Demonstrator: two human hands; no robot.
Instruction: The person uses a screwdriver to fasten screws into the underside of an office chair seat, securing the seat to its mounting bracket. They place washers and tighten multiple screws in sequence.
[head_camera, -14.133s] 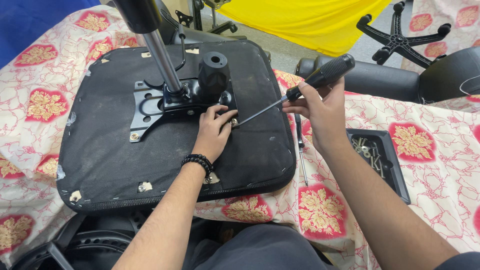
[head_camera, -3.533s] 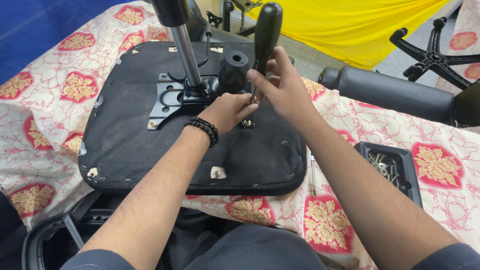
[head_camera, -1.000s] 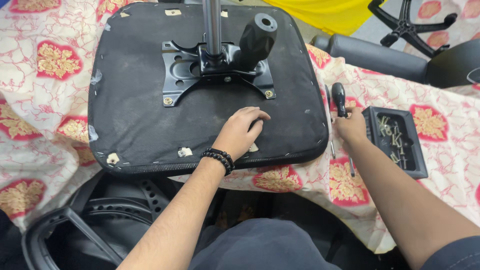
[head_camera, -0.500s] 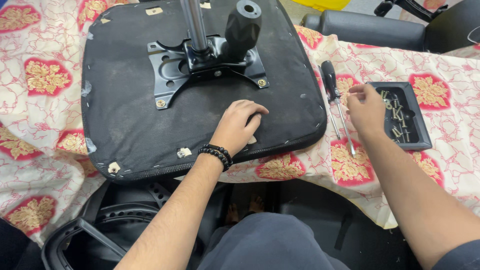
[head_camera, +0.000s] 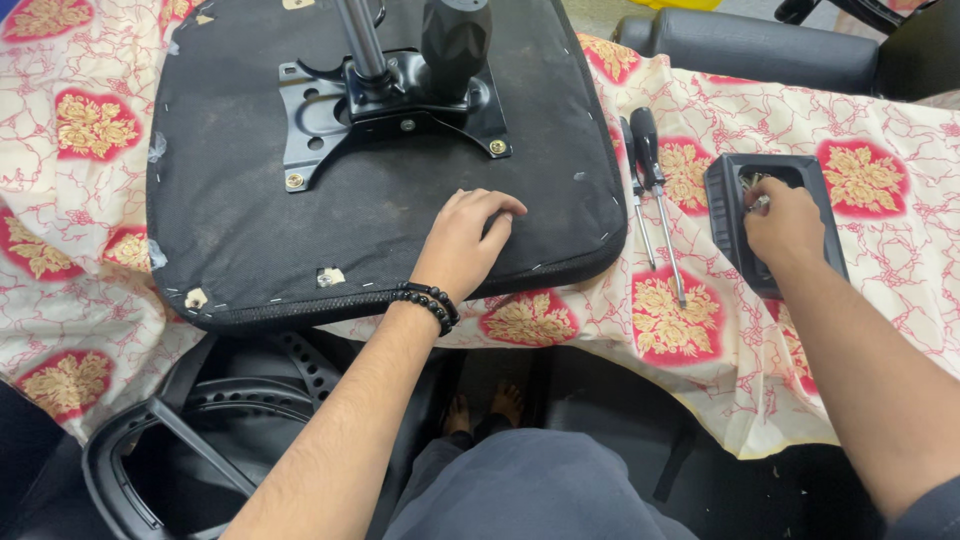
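An upturned black chair seat (head_camera: 250, 220) lies on a floral cloth. A black metal plate (head_camera: 400, 105) with a gas cylinder stands bolted on it. My left hand (head_camera: 465, 240) rests flat on the seat's near edge, fingers slightly curled, holding nothing. My right hand (head_camera: 785, 225) reaches into a small black tray (head_camera: 725, 215) of screws, fingertips pinched among them; whether they grip a screw is hidden. Two screwdrivers (head_camera: 655, 190) lie on the cloth between the seat and the tray.
A floral cloth (head_camera: 880, 170) covers the table. A black chair armrest (head_camera: 760, 50) lies at the back right. A black plastic chair back frame (head_camera: 190, 420) sits on the floor at lower left, by my knees.
The screwdriver was put down on the cloth. My right hand moved right from it into the screw tray. My left hand stayed on the seat.
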